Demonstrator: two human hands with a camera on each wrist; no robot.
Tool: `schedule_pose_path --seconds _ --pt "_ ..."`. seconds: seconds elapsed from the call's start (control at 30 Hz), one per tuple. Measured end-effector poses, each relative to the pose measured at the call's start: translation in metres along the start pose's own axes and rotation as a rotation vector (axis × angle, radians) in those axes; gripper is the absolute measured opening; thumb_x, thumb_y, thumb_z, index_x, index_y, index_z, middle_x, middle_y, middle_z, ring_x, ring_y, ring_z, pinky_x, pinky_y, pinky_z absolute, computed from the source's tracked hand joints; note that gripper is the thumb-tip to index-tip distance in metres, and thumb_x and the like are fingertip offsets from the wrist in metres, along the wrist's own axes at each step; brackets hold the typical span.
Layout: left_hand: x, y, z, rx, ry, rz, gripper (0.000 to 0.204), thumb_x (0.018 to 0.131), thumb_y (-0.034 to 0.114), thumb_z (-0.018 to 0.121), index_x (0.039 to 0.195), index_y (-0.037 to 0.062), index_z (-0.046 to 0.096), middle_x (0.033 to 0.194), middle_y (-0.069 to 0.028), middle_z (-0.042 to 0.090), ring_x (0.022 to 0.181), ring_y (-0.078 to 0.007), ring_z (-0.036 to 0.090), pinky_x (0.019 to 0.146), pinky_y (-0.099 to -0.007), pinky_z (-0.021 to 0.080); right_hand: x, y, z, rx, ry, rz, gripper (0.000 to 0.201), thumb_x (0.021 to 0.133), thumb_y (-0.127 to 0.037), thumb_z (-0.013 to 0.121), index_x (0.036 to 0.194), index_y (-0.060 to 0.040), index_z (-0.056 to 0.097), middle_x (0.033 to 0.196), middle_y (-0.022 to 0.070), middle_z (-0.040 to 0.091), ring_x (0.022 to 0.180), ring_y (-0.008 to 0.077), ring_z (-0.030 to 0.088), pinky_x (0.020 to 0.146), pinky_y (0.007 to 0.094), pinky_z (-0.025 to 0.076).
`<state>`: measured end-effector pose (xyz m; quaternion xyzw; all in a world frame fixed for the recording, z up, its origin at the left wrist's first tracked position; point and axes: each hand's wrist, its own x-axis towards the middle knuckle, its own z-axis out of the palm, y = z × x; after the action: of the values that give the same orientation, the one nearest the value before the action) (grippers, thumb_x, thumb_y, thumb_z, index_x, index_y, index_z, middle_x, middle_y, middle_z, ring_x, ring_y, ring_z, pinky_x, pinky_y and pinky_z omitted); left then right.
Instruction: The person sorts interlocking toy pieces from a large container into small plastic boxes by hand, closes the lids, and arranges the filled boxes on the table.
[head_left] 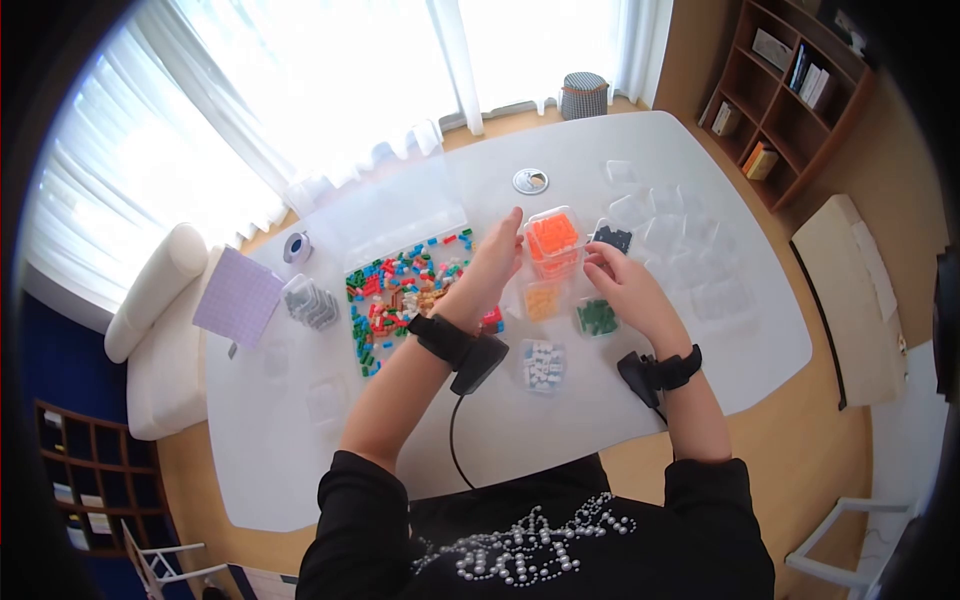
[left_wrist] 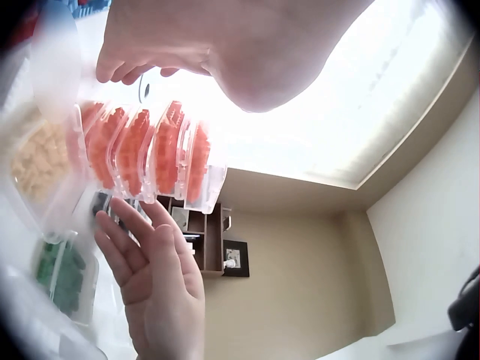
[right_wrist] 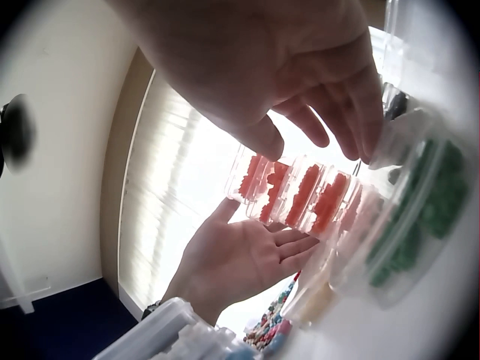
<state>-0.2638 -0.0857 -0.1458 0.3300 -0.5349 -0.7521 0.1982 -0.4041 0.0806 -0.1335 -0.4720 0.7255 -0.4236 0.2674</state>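
Observation:
A stack of clear plastic boxes [head_left: 553, 236] filled with orange building bricks stands between the two hands; the left wrist view shows several layers. My left hand [head_left: 490, 270] is upright along the stack's left side, fingers extended and palm toward it. On the other side, my right hand [head_left: 632, 290] has its fingers loosely bent, fingertips close to the stack. Around the stack sit a box of black bricks [head_left: 613, 237], one of pale yellow bricks [head_left: 541, 300], one of green bricks [head_left: 598, 317] and one of white bricks [head_left: 542, 366].
Mixed coloured bricks [head_left: 385, 300] lie in a wide clear tray on the left. Several empty clear boxes [head_left: 665, 235] cover the right side of the table [head_left: 440, 440]. A tape roll [head_left: 297, 247], stacked clear boxes [head_left: 311, 303] and a purple grid sheet [head_left: 238, 297] are farther left.

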Motion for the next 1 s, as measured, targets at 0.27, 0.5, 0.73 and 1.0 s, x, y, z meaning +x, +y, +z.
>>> schedule_pose_path --seconds 0.27,0.5,0.73,1.0 --pt "-0.012 -0.001 -0.008 -0.12 -0.016 -0.085 0.078 0.096 0.049 0.05 0.15 0.0023 0.018 0.144 -0.0244 0.04 0.132 -0.0275 0.042 0.112 -0.0376 0.03 0.012 0.017 0.01 0.347 -0.061 0.081 0.056 0.102 -0.044 0.042 0.133 0.002 0.047 0.122 0.0139 0.059 0.105 0.0198 0.061 0.092 0.0307 0.049" --pt "-0.05 0.026 0.01 -0.178 -0.104 -0.053 0.067 0.098 0.044 0.047 0.147 0.0018 0.027 0.13 -0.0196 0.053 0.115 -0.0252 0.056 0.1 -0.0334 0.044 0.035 0.012 0.011 0.47 -0.051 0.219 0.069 0.098 -0.058 0.04 0.133 0.0019 0.047 0.124 0.0183 0.058 0.105 0.021 0.06 0.094 0.0316 0.049" --pt "-0.007 -0.007 0.013 -0.266 -0.256 0.034 0.057 0.101 0.049 0.033 0.128 0.0019 0.052 0.119 -0.0126 0.06 0.109 -0.0201 0.059 0.097 -0.0321 0.044 0.044 0.001 0.013 0.303 -0.16 0.161 0.068 0.099 -0.058 0.037 0.132 -0.0004 0.049 0.121 0.0141 0.06 0.102 0.0191 0.06 0.089 0.0299 0.049" --pt "-0.05 0.013 -0.002 -0.182 -0.123 0.203 0.056 0.102 0.049 0.033 0.127 0.0024 0.053 0.12 -0.0088 0.06 0.11 -0.0174 0.057 0.101 -0.0316 0.04 0.022 -0.051 0.027 0.239 -0.189 0.001 0.064 0.101 -0.053 0.037 0.136 -0.0006 0.047 0.121 0.0135 0.059 0.103 0.018 0.06 0.093 0.03 0.048"
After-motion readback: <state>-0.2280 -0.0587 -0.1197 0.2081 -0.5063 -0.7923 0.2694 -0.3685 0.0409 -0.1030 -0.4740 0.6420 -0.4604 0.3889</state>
